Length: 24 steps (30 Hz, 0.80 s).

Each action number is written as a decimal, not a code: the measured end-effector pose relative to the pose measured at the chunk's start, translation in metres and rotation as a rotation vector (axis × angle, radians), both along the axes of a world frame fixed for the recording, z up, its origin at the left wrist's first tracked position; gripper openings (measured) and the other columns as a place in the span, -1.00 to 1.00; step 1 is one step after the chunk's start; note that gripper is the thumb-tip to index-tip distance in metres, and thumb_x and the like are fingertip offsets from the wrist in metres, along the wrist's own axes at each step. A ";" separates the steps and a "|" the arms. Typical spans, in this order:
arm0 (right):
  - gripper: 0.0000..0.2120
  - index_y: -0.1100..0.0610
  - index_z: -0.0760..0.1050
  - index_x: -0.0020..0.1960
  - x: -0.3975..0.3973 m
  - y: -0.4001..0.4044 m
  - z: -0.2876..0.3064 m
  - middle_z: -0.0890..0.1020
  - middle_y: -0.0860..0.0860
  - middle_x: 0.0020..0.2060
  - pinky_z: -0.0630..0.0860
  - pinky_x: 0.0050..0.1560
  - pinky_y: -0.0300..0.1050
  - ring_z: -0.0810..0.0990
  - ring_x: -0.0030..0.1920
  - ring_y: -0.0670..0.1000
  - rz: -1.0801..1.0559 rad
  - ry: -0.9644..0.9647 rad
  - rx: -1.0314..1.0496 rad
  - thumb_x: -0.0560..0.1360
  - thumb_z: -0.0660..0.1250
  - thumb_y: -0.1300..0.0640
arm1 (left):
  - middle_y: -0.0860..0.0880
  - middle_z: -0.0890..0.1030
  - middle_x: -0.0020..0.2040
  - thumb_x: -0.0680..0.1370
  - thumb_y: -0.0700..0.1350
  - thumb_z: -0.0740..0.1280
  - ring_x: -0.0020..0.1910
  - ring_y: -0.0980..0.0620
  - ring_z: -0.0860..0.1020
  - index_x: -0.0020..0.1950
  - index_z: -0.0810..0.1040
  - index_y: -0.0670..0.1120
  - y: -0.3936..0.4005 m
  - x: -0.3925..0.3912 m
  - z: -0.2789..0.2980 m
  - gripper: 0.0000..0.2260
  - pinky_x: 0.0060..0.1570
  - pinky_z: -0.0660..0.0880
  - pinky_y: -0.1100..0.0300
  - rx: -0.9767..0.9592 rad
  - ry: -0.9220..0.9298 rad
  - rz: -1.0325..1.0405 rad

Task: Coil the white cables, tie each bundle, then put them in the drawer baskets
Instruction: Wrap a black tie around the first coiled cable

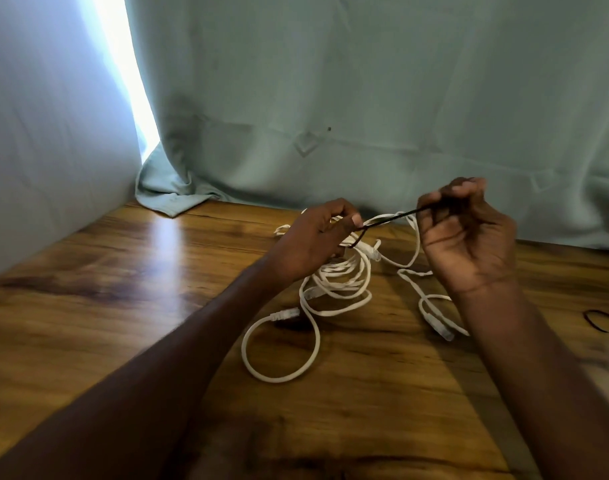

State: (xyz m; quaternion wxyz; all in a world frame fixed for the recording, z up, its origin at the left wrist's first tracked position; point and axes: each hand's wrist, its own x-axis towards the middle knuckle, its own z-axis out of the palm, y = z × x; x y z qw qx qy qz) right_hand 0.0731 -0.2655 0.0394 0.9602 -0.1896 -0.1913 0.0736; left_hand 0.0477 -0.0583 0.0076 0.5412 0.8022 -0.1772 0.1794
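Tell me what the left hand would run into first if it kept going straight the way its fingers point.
The left hand, pinching the dark tie, points toward the right hand gripping the tie's other end. It would probably meet that hand first, though depth is unclear from this single view.

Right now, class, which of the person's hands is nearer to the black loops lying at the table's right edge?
Right. The right hand is raised up and to the left of the black loops, gripping a black tie; the left hand is farther left, beyond the white cables.

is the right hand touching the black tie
Touching. The head view shows the right hand with its fingers curled round one end of the black tie, which runs taut across to the left hand.
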 end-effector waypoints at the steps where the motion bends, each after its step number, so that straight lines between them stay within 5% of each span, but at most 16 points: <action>1: -0.69 0.10 0.48 -0.11 -0.001 0.000 0.000 0.55 -0.04 -0.29 0.58 -0.17 -0.15 0.56 -0.31 -0.09 0.014 0.007 -0.003 0.73 0.09 0.28 | 0.13 0.56 -0.23 0.71 -0.06 0.25 -0.37 0.26 0.52 0.13 0.58 -0.20 0.000 0.000 0.000 -0.78 -0.34 0.45 0.39 -0.039 0.028 -0.015; 6: -0.76 0.10 0.38 -0.13 -0.004 0.021 -0.007 0.43 0.01 -0.31 0.34 -0.46 -0.25 0.28 -0.52 -0.15 -0.112 0.096 -0.487 0.68 0.10 0.30 | 0.09 0.47 -0.38 0.73 0.01 0.18 -0.46 0.25 0.41 0.23 0.57 -0.22 0.003 0.007 -0.002 -0.66 -0.41 0.34 0.36 -0.276 0.207 0.013; 11: -0.88 0.07 0.54 -0.03 -0.013 0.047 -0.022 0.58 0.03 -0.21 0.47 -0.35 -0.13 0.48 -0.38 -0.08 -0.546 -0.138 -1.308 0.68 0.29 0.19 | -0.05 0.41 -0.27 0.73 -0.07 0.19 -0.41 0.15 0.29 0.25 0.50 -0.23 0.010 0.012 0.000 -0.75 -0.41 0.32 0.36 -0.645 0.266 -0.101; 17: -0.93 0.07 0.52 0.12 -0.020 0.044 -0.029 0.61 -0.03 -0.11 0.47 -0.19 -0.22 0.58 -0.13 -0.10 -0.821 -0.433 -1.438 0.65 0.36 0.13 | -0.05 0.43 -0.27 0.70 -0.09 0.24 -0.42 0.13 0.28 0.19 0.45 -0.17 0.001 0.010 -0.001 -0.84 -0.39 0.33 0.34 -0.742 0.327 -0.204; 21: -0.70 -0.03 0.43 0.29 -0.017 0.045 -0.033 0.57 0.01 -0.14 0.45 -0.24 -0.15 0.58 -0.15 -0.02 -0.837 -0.474 -1.431 0.61 0.43 0.10 | -0.05 0.42 -0.26 0.71 -0.07 0.24 -0.41 0.13 0.28 0.04 0.46 -0.14 0.003 0.012 -0.003 -0.85 -0.33 0.35 0.31 -0.711 0.340 -0.244; 24: -0.75 -0.01 0.56 0.28 -0.016 0.043 -0.033 0.64 -0.03 -0.09 0.51 -0.17 -0.12 0.61 -0.10 -0.06 -0.882 -0.453 -1.411 0.62 0.42 0.01 | -0.05 0.43 -0.25 0.71 -0.06 0.24 -0.42 0.12 0.30 0.04 0.47 -0.12 0.005 0.011 -0.003 -0.85 -0.20 0.32 0.21 -0.692 0.350 -0.299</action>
